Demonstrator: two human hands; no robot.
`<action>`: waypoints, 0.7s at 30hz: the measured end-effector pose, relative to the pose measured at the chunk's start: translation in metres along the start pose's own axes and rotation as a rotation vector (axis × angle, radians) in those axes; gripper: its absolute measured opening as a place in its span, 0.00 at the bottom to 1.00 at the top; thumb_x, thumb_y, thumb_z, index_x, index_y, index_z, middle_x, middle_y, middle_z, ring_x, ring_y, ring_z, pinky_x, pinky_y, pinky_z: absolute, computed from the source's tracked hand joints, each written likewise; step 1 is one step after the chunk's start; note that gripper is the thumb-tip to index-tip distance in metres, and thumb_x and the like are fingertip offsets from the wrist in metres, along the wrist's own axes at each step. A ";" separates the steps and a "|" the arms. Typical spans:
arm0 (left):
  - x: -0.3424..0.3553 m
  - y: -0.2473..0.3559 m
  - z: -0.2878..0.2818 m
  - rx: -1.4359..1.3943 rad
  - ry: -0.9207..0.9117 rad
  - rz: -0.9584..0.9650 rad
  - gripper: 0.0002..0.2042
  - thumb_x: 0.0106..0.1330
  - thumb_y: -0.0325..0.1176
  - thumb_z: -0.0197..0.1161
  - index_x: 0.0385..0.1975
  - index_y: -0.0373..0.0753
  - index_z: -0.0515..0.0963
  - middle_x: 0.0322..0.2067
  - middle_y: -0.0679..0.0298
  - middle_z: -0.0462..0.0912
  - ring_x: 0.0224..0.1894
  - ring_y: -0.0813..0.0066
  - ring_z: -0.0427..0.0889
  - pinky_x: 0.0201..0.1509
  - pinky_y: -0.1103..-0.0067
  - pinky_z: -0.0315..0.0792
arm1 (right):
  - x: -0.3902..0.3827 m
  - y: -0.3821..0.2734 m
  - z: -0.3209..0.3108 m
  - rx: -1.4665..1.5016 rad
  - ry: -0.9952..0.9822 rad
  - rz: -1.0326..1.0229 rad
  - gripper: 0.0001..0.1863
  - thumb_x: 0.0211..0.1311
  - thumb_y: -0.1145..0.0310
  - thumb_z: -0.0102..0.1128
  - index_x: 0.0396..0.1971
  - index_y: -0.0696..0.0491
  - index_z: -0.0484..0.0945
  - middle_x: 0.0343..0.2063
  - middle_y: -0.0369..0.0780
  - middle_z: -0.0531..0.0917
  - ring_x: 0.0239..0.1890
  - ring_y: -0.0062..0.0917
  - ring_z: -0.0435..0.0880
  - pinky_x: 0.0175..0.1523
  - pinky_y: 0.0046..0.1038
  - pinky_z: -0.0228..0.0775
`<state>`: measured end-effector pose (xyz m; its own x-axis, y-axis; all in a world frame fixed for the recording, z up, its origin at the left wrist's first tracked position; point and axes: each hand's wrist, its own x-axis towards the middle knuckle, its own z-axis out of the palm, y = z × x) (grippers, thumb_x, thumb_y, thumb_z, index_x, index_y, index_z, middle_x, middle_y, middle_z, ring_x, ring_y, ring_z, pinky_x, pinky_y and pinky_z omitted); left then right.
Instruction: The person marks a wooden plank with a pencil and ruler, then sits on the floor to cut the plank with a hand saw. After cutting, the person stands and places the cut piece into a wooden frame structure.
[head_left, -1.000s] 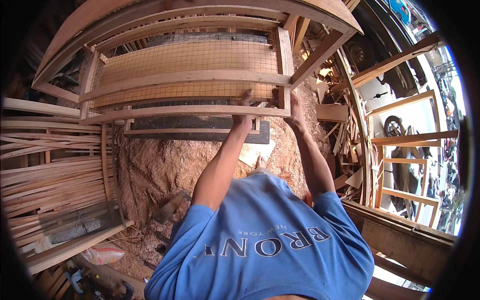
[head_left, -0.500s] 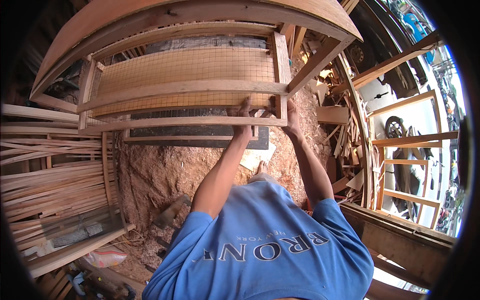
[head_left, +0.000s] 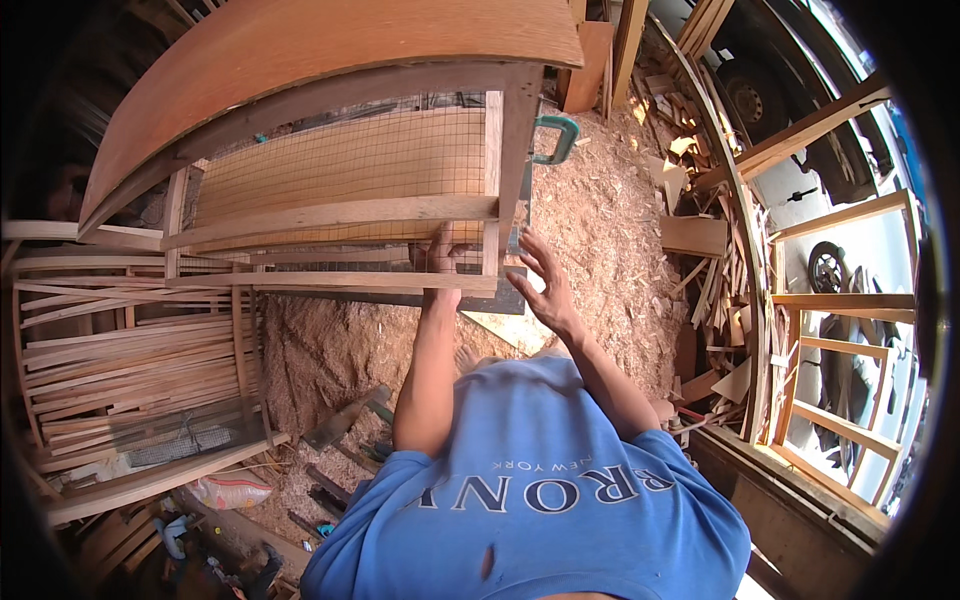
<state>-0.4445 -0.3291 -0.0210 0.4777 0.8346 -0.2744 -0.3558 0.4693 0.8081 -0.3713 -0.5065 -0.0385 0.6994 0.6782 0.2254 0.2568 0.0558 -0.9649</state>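
A long wooden frame (head_left: 345, 212) covered with wire mesh lies across the space in front of me, beneath a brown plywood panel (head_left: 330, 65). My left hand (head_left: 434, 257) reaches behind its near rail. Through the mesh its fingers show bent against the wood near the right end, gripping the frame; part of the hand is hidden by the rail. Just off the frame's right corner, my right hand (head_left: 545, 280) is raised with fingers spread, holding nothing. Its thumb is close to the near rail's end.
A green clamp (head_left: 558, 140) sticks out at the right of the panel. Stacked wood strips (head_left: 130, 345) fill a rack at left. Wood shavings (head_left: 610, 230) cover the floor. Offcuts (head_left: 700, 270) are piled at right, beside open wooden frames (head_left: 840, 300).
My right hand has let go of the frame's right corner and opened beside it. The plywood panel and mesh frame have shifted left in view, and the green clamp now shows.
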 end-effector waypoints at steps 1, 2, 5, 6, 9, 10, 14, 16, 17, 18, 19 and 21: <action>0.001 -0.004 -0.001 -0.027 0.059 0.024 0.19 0.59 0.27 0.68 0.48 0.35 0.69 0.42 0.58 0.80 0.40 0.67 0.84 0.37 0.72 0.86 | -0.015 0.012 -0.014 0.035 -0.095 0.202 0.32 0.62 0.64 0.65 0.64 0.57 0.64 0.65 0.48 0.67 0.63 0.39 0.72 0.65 0.38 0.68; 0.003 -0.007 -0.004 -0.039 0.135 0.018 0.18 0.59 0.26 0.68 0.47 0.35 0.69 0.42 0.58 0.81 0.41 0.67 0.84 0.39 0.71 0.86 | -0.032 0.028 -0.030 0.073 -0.199 0.369 0.31 0.64 0.62 0.63 0.63 0.57 0.65 0.63 0.47 0.70 0.63 0.37 0.72 0.65 0.38 0.68; 0.012 -0.010 -0.023 0.065 0.114 -0.017 0.20 0.59 0.28 0.69 0.48 0.41 0.69 0.41 0.61 0.78 0.40 0.71 0.80 0.40 0.72 0.80 | -0.081 0.094 -0.093 -0.291 -0.575 0.730 0.32 0.60 0.54 0.64 0.60 0.56 0.70 0.53 0.49 0.79 0.55 0.38 0.79 0.60 0.35 0.72; 0.015 -0.011 -0.033 0.103 0.112 -0.042 0.22 0.59 0.26 0.68 0.50 0.44 0.67 0.43 0.61 0.77 0.41 0.71 0.79 0.41 0.71 0.79 | -0.101 0.118 -0.118 -0.455 -0.704 0.853 0.32 0.58 0.53 0.65 0.59 0.55 0.72 0.50 0.49 0.81 0.53 0.38 0.81 0.58 0.35 0.73; 0.028 -0.016 -0.055 0.137 0.117 0.008 0.17 0.59 0.30 0.70 0.46 0.39 0.72 0.39 0.65 0.79 0.37 0.75 0.77 0.37 0.79 0.73 | -0.166 0.184 -0.207 -0.519 -0.541 0.977 0.30 0.59 0.54 0.64 0.56 0.58 0.73 0.49 0.50 0.82 0.48 0.38 0.83 0.53 0.34 0.76; 0.028 -0.018 -0.061 0.154 0.097 0.026 0.16 0.60 0.33 0.70 0.44 0.38 0.74 0.37 0.66 0.80 0.36 0.75 0.77 0.36 0.80 0.73 | -0.187 0.204 -0.232 -0.562 -0.400 0.996 0.28 0.59 0.56 0.64 0.55 0.58 0.74 0.47 0.49 0.83 0.44 0.37 0.85 0.49 0.35 0.78; 0.022 -0.013 -0.072 0.141 0.127 -0.040 0.15 0.69 0.37 0.57 0.51 0.36 0.74 0.46 0.59 0.79 0.50 0.64 0.79 0.57 0.66 0.77 | -0.268 0.238 -0.322 -0.049 0.400 1.439 0.16 0.61 0.65 0.62 0.45 0.58 0.77 0.31 0.38 0.79 0.28 0.24 0.81 0.31 0.29 0.79; 0.016 -0.014 -0.065 0.271 0.041 0.042 0.19 0.71 0.39 0.55 0.57 0.39 0.70 0.54 0.61 0.74 0.57 0.66 0.74 0.60 0.66 0.74 | -0.287 0.238 -0.350 -0.012 0.479 1.421 0.15 0.61 0.66 0.60 0.45 0.57 0.76 0.30 0.38 0.79 0.27 0.24 0.80 0.31 0.29 0.78; 0.011 -0.016 -0.059 0.168 0.019 0.067 0.19 0.71 0.40 0.53 0.59 0.39 0.68 0.56 0.61 0.73 0.59 0.65 0.72 0.62 0.65 0.73 | -0.293 0.236 -0.358 0.014 0.443 1.376 0.14 0.62 0.66 0.59 0.45 0.57 0.76 0.30 0.37 0.79 0.27 0.24 0.80 0.31 0.28 0.78; 0.007 -0.018 -0.052 0.055 0.051 0.058 0.20 0.72 0.41 0.52 0.60 0.39 0.67 0.58 0.60 0.71 0.60 0.64 0.71 0.63 0.65 0.72 | -0.297 0.234 -0.362 0.000 0.424 1.355 0.14 0.62 0.66 0.59 0.45 0.57 0.76 0.30 0.37 0.79 0.27 0.23 0.80 0.31 0.28 0.78; 0.003 -0.020 -0.045 -0.067 0.052 0.077 0.21 0.73 0.42 0.50 0.61 0.39 0.66 0.60 0.60 0.70 0.62 0.64 0.70 0.64 0.64 0.71 | -0.297 0.232 -0.366 -0.054 0.423 1.344 0.14 0.62 0.66 0.59 0.45 0.57 0.76 0.30 0.37 0.79 0.27 0.23 0.80 0.31 0.28 0.78; -0.006 -0.024 -0.031 -0.217 0.126 0.078 0.23 0.74 0.43 0.48 0.63 0.38 0.64 0.61 0.58 0.69 0.63 0.62 0.69 0.66 0.63 0.68 | -0.293 0.235 -0.359 0.007 0.482 1.365 0.15 0.60 0.68 0.59 0.45 0.59 0.77 0.28 0.38 0.80 0.27 0.24 0.81 0.30 0.26 0.78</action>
<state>-0.4634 -0.3361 -0.0547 0.3432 0.8935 -0.2895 -0.5581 0.4419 0.7023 -0.2764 -0.9558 -0.2830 0.5439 -0.1035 -0.8328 -0.7841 -0.4162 -0.4604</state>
